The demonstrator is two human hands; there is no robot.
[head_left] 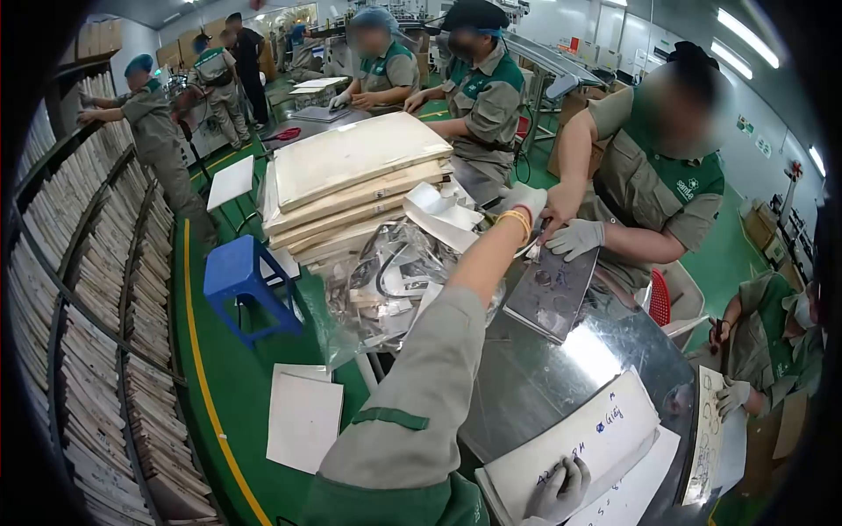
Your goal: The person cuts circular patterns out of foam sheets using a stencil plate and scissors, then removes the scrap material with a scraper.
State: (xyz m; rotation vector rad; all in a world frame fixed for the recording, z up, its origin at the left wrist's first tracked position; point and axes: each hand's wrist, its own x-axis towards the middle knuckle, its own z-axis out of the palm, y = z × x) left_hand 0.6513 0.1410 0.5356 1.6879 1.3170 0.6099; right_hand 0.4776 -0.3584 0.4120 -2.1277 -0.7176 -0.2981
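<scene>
My left hand [524, 200], in a pale glove with a yellow band at the wrist, reaches far across the table. It is beside a co-worker's bare forearm and near white curled sheet scraps [443, 215]; its fingers are mostly hidden. Just beyond it, a co-worker's gloved hand [576, 238] rests on a dark rectangular plate [553, 289]. My right hand [561, 491], in a grey-white glove, lies with its fingers apart on a thick white board [605, 434] with handwriting. Under that board a white written sheet [645, 482] sticks out.
Large pale boards [360, 162] are stacked at the far left of the metal table [491, 412]. A clear plastic bag of scraps [386, 280] sits before them. A blue stool [250, 285] and racks of boards [96, 289] stand left. Several co-workers are around; one handles a patterned board [704, 434].
</scene>
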